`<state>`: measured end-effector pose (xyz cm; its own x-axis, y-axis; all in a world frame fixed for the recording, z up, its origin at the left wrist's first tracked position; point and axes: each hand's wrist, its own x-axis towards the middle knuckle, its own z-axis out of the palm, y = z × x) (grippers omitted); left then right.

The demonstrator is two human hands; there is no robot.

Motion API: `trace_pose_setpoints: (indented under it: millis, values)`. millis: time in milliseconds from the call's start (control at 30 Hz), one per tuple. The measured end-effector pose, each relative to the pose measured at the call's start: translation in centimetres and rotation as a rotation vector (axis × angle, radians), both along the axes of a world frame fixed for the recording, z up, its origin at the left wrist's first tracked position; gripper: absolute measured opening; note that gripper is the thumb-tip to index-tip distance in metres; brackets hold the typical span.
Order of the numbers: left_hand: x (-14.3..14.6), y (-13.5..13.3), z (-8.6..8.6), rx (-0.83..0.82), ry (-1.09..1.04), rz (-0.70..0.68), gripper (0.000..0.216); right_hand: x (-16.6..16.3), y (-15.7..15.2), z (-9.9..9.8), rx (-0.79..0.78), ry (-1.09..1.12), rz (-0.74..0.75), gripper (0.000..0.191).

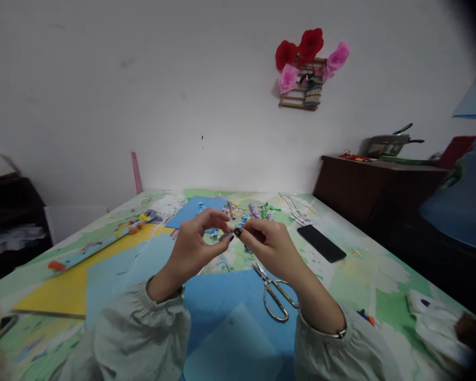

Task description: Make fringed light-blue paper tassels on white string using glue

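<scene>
My left hand and my right hand meet at the fingertips above the middle of the table. Thumb and fingers of each are closed in a pinch around something tiny, too small to name. Below my right wrist, scissors with gold-coloured handles lie on a blue sheet, blades slightly apart. A paler blue sheet overlaps it nearer to me. Just beyond my fingers are several small colourful pieces, partly hidden by my hands.
A black phone-like slab and thin wire-like stems lie to the right. Yellow sheet and a long blue strip with orange bits are on the left. A dark cabinet borders the table's right side; white shreds lie at back left.
</scene>
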<state>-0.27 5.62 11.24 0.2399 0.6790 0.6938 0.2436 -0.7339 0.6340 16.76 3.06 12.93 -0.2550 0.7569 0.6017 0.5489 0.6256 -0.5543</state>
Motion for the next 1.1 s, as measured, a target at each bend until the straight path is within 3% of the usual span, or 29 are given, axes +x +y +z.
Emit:
trace_pose_setpoints:
  millis: [167,500,800,1100]
  values:
    - [0.5,-0.8,-0.5,0.265,0.206,0.181,0.034,0.0,0.8,-0.6,-0.089,0.008,-0.018,0.02]
    - [0.9,-0.2,-1.2,0.602,0.407,0.267,0.038,0.4,2.0,-1.6,-0.246,0.07,0.069,0.023]
    - [0.9,-0.3,-1.6,0.467,0.38,0.226,0.055,0.6,2.2,-1.7,-0.304,0.059,0.138,0.013]
    - [0.8,-0.2,-1.8,0.434,0.365,0.161,0.063,0.7,2.4,-1.8,-0.397,0.158,0.205,0.013]
